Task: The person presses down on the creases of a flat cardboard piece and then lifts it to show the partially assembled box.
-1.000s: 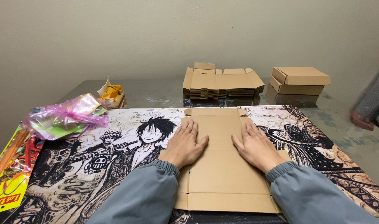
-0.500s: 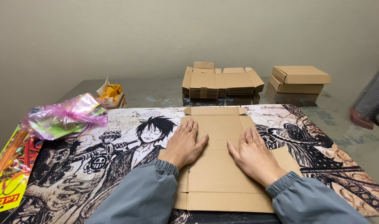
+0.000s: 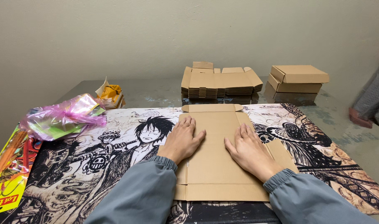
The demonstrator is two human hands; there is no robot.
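On the printed mat (image 3: 94, 166) at centre lies the flat cardboard blank (image 3: 216, 166), long axis running away from the person, top flap pointing at the wall; left hand (image 3: 182, 139) and right hand (image 3: 248, 150) rest palm-down on it, fingers straight and close together, thumbs splayed inward; behind, a stack of flat blanks (image 3: 220, 81) and two folded boxes (image 3: 297, 78), stacked; at left a pink plastic bag (image 3: 61, 118), a yellow packet (image 3: 110, 93), a yellow-red pack (image 3: 7, 182) at the mat's edge
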